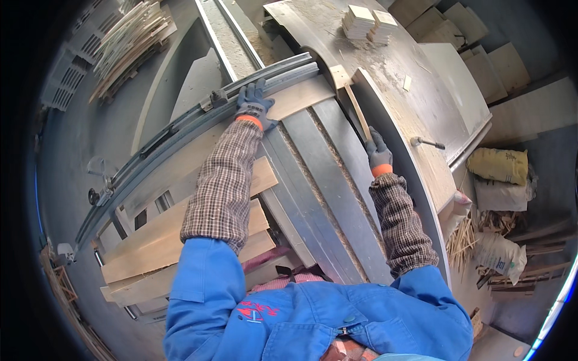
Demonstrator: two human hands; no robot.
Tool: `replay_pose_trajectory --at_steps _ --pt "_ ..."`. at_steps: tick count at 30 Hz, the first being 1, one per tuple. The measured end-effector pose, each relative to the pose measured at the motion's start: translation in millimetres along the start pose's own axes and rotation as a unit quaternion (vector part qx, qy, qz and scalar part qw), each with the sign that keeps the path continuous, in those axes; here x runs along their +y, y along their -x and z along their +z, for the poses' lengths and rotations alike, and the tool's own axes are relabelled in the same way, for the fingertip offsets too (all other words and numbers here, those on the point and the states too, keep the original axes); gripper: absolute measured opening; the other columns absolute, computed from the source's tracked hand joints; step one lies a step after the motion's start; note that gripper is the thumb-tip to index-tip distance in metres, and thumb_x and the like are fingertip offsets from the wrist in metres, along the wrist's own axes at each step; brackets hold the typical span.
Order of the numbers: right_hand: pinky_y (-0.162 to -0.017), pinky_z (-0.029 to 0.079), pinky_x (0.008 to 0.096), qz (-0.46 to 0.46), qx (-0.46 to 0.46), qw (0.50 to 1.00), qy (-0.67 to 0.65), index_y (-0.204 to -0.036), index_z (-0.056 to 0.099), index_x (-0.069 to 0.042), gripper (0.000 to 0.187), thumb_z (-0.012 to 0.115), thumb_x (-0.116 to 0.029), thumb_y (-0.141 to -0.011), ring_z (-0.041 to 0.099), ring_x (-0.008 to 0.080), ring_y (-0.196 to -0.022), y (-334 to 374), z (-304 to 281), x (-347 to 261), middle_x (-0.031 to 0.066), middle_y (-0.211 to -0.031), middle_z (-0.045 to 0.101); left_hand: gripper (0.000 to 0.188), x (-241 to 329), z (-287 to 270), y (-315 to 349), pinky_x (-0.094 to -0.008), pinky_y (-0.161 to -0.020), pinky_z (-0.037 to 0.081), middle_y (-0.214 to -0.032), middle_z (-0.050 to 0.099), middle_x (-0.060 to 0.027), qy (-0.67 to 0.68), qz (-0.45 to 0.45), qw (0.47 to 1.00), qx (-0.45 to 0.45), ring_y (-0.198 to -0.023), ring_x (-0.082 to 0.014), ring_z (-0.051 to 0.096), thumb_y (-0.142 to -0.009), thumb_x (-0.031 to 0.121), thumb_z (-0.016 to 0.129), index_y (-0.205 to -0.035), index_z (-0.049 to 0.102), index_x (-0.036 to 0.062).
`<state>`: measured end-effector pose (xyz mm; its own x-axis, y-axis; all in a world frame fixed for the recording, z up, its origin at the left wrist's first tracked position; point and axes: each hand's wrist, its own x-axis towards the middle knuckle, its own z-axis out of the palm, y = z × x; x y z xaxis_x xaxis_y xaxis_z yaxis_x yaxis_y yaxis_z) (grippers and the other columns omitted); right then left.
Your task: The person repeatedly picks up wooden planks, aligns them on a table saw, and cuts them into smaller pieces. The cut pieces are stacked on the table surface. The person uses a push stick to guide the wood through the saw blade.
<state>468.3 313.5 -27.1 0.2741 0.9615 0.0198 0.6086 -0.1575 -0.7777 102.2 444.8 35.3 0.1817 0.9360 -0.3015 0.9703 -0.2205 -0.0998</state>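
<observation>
Board [302, 98] lies along the near side of the metal fence [292, 73]. Left hand [254, 105], fingers slightly spread, rests at the fence, over the board; cannot tell if it grips. Right hand [379, 150], nearer the wearer than the fence's right end, has fingers closed on a thin wood stick [358, 111] reaching toward a small block [340, 76] just beyond that end. Best, I judge: board flush to fence, stick steady, fingers well clear of the block.

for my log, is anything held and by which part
The right grip holds a thin wooden stick by its near end; whether the left grip holds the board beside it is unclear.
</observation>
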Motion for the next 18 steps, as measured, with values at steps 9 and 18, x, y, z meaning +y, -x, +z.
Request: replay_pose_trajectory --at_steps 9,18 --pt "-0.088 0.054 0.0435 -0.085 0.059 0.989 0.105 -0.143 0.056 -0.023 0.049 0.059 -0.016 -0.094 0.068 0.0367 -0.1 111.8 -21.5 59.0 0.0218 -0.124 0.062 0.077 19.7 -8.1 -8.1 -0.0521 -0.123 -0.001 -0.169 0.007 -0.012 -0.025 -0.039 0.999 -0.028 -0.153 -0.0386 0.01 -0.068 0.06 0.076 -0.14 0.058 0.0365" --pt "-0.092 0.05 0.0492 0.044 -0.024 0.934 0.353 -0.143 0.054 -0.03 0.051 0.059 -0.017 -0.094 0.063 0.0408 -0.103 104.4 -128.6 42.6 0.0201 -0.115 0.06 0.077 44.7 -6.4 -17.5 -0.0498 -0.125 -0.001 -0.169 0.006 -0.0101 -0.007 -0.056 0.998 -0.027 -0.155 -0.0345 0.007 -0.072 0.057 0.077 -0.142 0.057 0.0334"
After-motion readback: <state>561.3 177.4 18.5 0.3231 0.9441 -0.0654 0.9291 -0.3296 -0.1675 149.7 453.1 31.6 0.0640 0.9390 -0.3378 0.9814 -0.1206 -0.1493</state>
